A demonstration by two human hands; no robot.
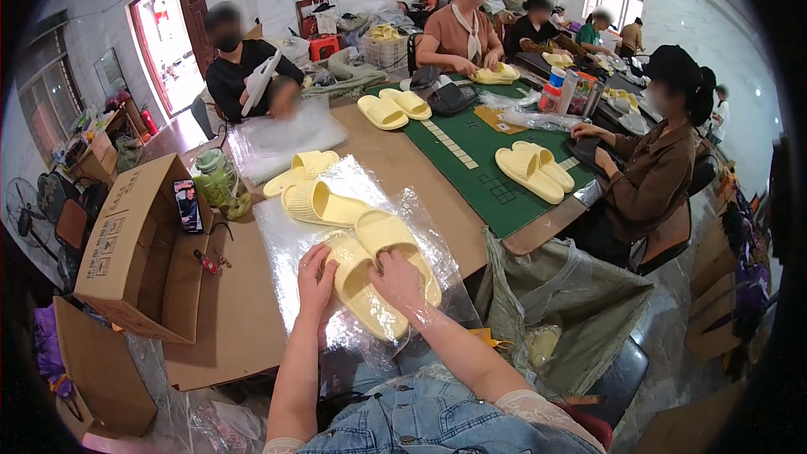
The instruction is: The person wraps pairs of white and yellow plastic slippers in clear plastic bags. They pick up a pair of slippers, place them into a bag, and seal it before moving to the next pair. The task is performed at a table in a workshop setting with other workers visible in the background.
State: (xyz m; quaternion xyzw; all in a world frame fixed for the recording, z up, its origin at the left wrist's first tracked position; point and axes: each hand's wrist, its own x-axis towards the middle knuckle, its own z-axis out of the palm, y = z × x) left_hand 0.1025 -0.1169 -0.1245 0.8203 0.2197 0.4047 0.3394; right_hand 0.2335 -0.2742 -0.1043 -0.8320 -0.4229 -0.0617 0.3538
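A pair of pale yellow slippers (370, 307) lies in front of me on clear plastic sheets, toes pointing away. My left hand (314, 279) is at the outer side of the left slipper, its fingers curled in against the edge by the ribbed strap. My right hand (395, 279) is closed over the middle of the pair, its fingers between the straps and partly hidden. Just beyond lies another pair of yellow slippers (318, 203), one overlapping the other. Under them spreads a stack of clear plastic bags (282, 231).
An open cardboard box (181, 286) with a phone (188, 206) stands left, near a green-tinted jug (220, 181). A woven sack (580, 311) hangs at the right table edge. More slippers (535, 171) rest on a green mat (454, 170). Several people work around the table.
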